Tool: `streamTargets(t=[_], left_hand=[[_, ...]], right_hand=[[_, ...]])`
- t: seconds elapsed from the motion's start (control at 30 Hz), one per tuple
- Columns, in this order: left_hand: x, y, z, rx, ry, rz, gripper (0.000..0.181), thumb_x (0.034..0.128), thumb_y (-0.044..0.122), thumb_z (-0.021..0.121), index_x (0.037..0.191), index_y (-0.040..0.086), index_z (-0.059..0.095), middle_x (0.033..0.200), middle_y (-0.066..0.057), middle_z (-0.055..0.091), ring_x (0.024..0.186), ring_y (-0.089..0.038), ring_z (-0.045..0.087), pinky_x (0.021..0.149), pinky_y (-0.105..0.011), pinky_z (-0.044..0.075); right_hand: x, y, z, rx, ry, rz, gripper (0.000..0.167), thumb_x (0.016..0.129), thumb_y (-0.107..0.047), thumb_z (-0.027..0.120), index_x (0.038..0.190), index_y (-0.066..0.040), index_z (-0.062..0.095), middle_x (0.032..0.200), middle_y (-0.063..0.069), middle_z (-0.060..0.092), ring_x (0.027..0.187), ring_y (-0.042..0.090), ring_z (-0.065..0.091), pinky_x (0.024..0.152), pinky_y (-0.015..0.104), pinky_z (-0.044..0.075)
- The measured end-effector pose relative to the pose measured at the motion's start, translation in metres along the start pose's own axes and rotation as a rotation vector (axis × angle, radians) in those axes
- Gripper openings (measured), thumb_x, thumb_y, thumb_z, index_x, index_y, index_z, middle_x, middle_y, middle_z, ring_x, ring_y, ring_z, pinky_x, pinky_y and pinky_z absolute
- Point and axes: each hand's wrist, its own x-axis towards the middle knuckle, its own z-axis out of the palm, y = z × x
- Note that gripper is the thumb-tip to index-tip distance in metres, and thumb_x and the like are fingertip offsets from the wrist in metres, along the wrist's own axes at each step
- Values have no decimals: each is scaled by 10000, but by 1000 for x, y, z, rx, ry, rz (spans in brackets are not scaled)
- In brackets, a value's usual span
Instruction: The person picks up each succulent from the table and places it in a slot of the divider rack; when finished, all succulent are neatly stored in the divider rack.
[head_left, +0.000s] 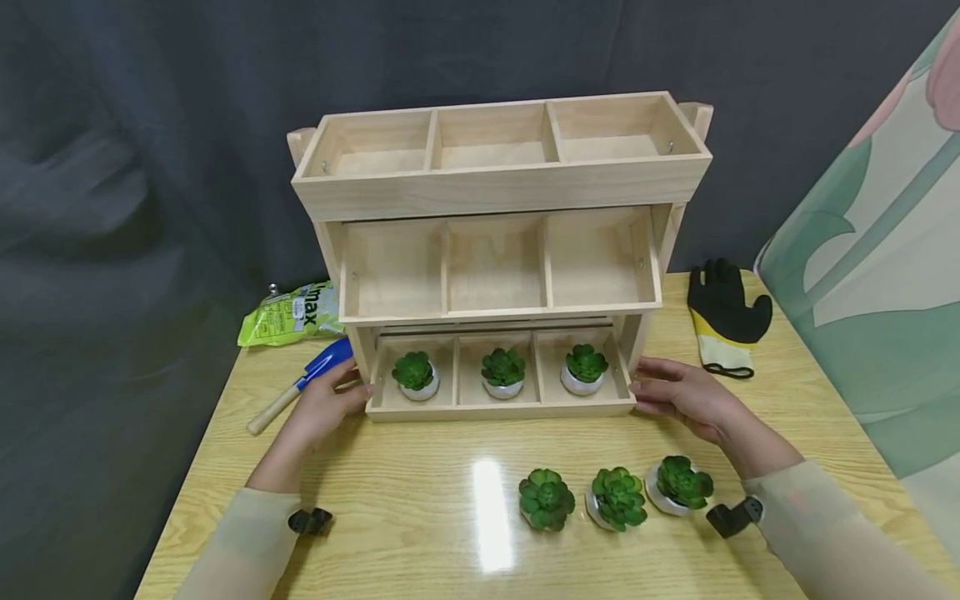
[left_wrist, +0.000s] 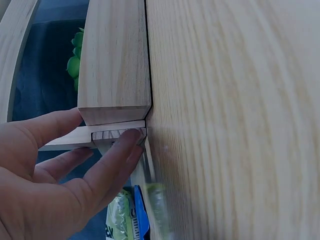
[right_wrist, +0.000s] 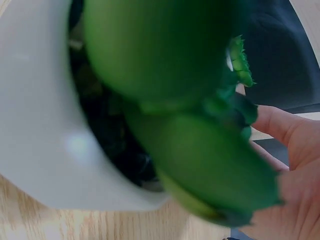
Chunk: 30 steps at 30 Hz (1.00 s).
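Left hand (head_left: pixel 328 406), right hand (head_left: pixel 686 395) with grip on rack (head_left: pixel 502 190); 3 succulents (head_left: pixel 503 368) in bottom tray (head_left: pixel 502 412)

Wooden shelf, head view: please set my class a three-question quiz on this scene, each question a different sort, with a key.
1. Count: how many plants stand directly on the table?
2. Choose: which tier of the shelf holds the other plants? A) top B) middle C) bottom
3. True or false: the trowel lies nearer the left hand than the right hand.

Key: 1. three; 2. C; 3. true
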Motion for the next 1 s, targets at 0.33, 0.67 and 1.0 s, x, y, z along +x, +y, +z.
streamTargets(t=[0.33,0.67,1.0], left_hand=[[1,-2,2,-89,-6,2,750,1089,153,629,1719,121,223,1671,-305,392,1499,-505,482,1126,-523,584],[1,-2,5,-96,7,0,735,1089,138,623,1716,129,241,1675,-304,388,1509,-510,467,1132,-523,576],[0,1,6,-93,2,-2,728,1096,129,605,1720,135,230,1685,-307,368,1519,-517,450,1147,-544,559]], right_hand=[[-20,-1,-4,-4,-27,-26,786,1117,-190,575,1716,-14,96,1724,356,168,1138,102,744,1027,306,641],[-52,-1,-12,-121,72,-167,764,1106,-217,614,1678,56,188,1582,260,450,1098,30,755,975,295,661],[-86,18,-25,-145,-41,-405,606,1111,-33,531,1669,-110,308,1513,-154,571,1226,66,733,994,178,611]])
